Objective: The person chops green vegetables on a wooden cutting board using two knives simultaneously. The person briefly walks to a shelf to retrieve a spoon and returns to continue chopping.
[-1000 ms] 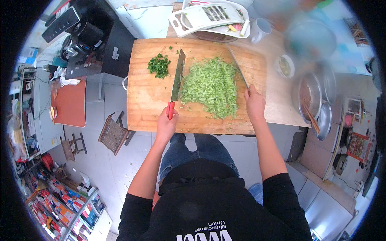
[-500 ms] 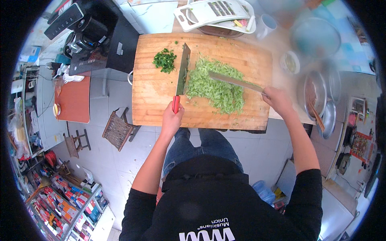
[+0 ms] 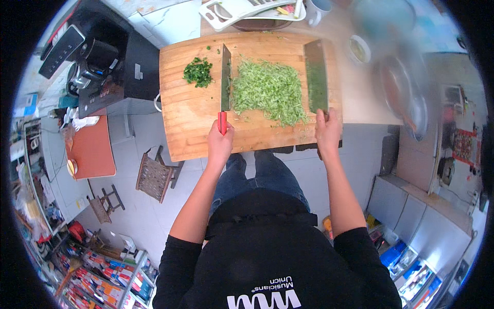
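Note:
My left hand (image 3: 220, 143) is closed round the red handle of a cleaver (image 3: 226, 77). Its blade stands on edge along the left side of a pile of shredded green vegetable (image 3: 268, 91). On the pile's right, my right hand (image 3: 329, 133) grips a second cleaver (image 3: 316, 77), its broad blade facing the pile across a narrow gap. That cleaver's handle is hidden in my fingers. Both blades point away from me over the wooden cutting board (image 3: 190, 131). A small heap of finely chopped dark green herbs (image 3: 197, 72) lies left of the left blade.
Behind the board lies a white grater (image 3: 226, 19) on a tray, with a pale mug (image 3: 318, 13) beside it. A small bowl (image 3: 359, 49) and blurred metal basins (image 3: 401, 87) stand to the right. A black appliance (image 3: 136, 56) adjoins the board's left side; a woven stool (image 3: 154, 175) stands below.
The right cleaver has swung from lying across the pile to upright along its right side. The shreds are gathered more squarely. My view has shifted; the left cleaver stays at the pile's left.

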Available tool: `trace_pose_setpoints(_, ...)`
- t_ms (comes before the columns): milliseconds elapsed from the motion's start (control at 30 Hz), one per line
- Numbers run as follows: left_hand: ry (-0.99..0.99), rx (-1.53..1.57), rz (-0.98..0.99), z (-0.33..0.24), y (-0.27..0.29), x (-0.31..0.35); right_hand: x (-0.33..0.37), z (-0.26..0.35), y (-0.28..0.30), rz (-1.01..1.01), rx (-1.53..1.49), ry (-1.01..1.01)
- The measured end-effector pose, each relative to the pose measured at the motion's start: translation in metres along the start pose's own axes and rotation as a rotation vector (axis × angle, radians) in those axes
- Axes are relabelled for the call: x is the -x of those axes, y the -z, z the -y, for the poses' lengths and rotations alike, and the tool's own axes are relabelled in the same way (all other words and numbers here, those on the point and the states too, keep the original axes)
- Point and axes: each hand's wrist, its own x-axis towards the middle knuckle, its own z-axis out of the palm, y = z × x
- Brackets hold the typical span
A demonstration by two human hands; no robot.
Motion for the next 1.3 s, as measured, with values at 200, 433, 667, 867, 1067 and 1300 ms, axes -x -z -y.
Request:
trace_pose_setpoints(200,-0.093,-0.069,0.000,-0.012,0.003,0.009,0.061,-0.012,0.005,-0.089,-0.223,-0.360)
trace_pose_setpoints(433,-0.076,-0.034,0.052,-0.003,0.004,0.001,0.071,0.000,-0.018,-0.123,-0.520,-0.234)
trace_pose_setpoints(667,-0.046,-0.020,0.027,0.005,0.004,-0.007,0.022,-0.025,0.090,0.491,0.034,0.027)
trace_pose_setpoints(867,0.095,0.126,-0.003,-0.014,0.001,0.005,-0.038,-0.026,0.090,0.911,0.367,0.509)
trace_pose_setpoints(1067,0.171,0.215,-0.046,-0.033,-0.004,0.019,-0.106,-0.048,0.058,1.130,0.414,0.845)
trace_pose_setpoints(1300,0.174,0.229,-0.100,-0.035,-0.022,0.024,-0.150,-0.009,0.052,1.013,0.469,0.889)
